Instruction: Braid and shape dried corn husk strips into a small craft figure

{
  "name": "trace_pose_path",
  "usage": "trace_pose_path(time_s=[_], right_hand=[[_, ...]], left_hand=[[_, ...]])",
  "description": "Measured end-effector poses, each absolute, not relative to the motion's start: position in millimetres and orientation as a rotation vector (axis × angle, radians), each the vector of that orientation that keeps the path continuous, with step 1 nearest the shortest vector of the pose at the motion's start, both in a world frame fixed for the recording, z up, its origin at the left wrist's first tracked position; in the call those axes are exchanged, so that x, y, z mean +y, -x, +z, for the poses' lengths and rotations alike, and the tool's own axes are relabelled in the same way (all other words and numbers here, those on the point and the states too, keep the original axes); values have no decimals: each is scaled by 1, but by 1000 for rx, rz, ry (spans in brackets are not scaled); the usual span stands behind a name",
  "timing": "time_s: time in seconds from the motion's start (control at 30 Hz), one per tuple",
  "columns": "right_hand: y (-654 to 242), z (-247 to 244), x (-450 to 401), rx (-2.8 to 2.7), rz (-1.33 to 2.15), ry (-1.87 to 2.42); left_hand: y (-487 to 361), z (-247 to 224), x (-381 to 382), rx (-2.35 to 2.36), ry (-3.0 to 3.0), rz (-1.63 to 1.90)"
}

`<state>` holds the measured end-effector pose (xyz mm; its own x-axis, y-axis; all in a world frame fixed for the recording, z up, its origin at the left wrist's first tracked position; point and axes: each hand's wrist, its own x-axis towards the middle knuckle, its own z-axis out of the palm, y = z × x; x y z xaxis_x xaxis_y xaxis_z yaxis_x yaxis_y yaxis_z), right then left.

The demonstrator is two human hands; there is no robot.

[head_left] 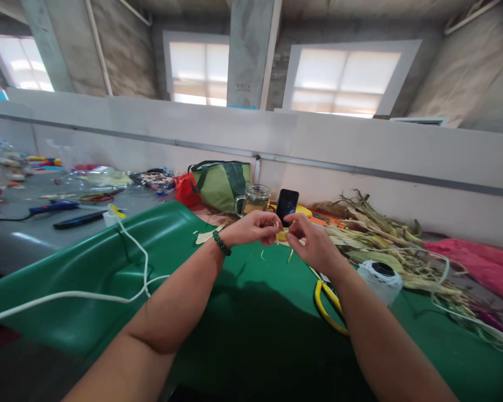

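Note:
My left hand (262, 226), with a dark green bead bracelet at the wrist, is raised over the green mat (251, 296). Its fingertips pinch a small pale strip (278, 226) that looks like dry corn husk. Close beside it on the right, my right hand (310, 241) has its fingers bent towards the strip; anything between them is too small to make out. Behind both hands a dark phone (287, 205) stands upright. Scissors with yellow handles (329, 307) lie on the mat, partly hidden by my right forearm.
A glass mug (255, 199) and a green bag (224, 184) stand behind. At right are a heap of dry husks (377, 234), a white spool (379, 282) and pink cloth (482, 262). A white cable (88, 296) crosses the mat; a blue-handled tool (54, 207) lies left.

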<state>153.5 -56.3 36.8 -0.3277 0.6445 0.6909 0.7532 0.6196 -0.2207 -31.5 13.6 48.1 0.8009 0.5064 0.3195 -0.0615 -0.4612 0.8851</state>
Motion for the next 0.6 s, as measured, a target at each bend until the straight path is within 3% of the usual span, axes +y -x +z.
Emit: trace_pose_path(time_s=[0.27, 0.6], right_hand=[[-155, 33, -53, -2195, -723, 1102], [-157, 30, -51, -2188, -730, 1122]], left_hand=[[32, 49, 14, 376, -1912, 627], [26, 46, 10, 454, -1922, 627]])
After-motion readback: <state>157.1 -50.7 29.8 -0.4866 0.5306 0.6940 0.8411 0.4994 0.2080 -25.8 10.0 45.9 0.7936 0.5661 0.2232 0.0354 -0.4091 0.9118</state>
